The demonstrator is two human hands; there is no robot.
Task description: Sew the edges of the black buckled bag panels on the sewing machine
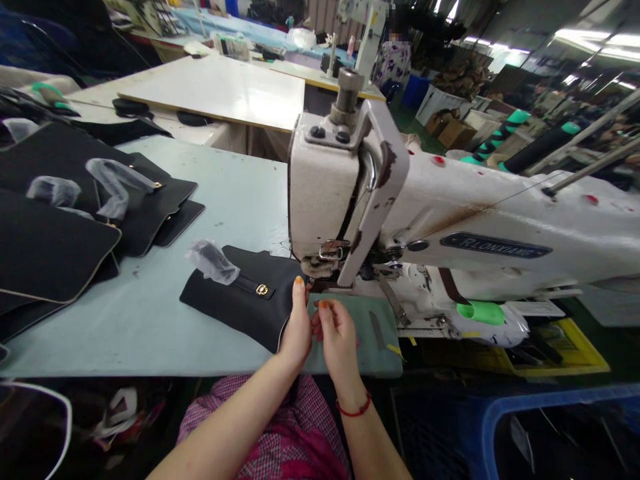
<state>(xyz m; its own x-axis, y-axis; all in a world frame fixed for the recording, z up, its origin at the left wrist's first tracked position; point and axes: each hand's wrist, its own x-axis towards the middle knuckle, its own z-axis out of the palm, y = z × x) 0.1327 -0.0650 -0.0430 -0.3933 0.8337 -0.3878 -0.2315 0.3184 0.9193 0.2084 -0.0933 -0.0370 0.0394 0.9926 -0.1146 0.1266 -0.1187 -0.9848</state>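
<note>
A black leather panel [250, 313] with a strap and gold clasp [263, 290] lies on the pale blue table in front of the sewing machine's head. Clear plastic wrap [213, 261] covers the strap's far end. My left hand [296, 327] is closed on the panel's right edge, thumb on top, beside the needle area. Close by on the right, my right hand [337, 333] has its fingers curled and pinched together; what they hold, if anything, is hidden. The needle and presser foot are mostly hidden behind my left thumb and the machine head [325, 193].
Stacked black leather panels [50, 233] cover the table's left side. The machine arm [490, 207] stretches right, with thread cones [505, 133] behind it. A yellow crate [575, 343] and a blue bin [490, 427] stand lower right. A person [395, 63] is in the background.
</note>
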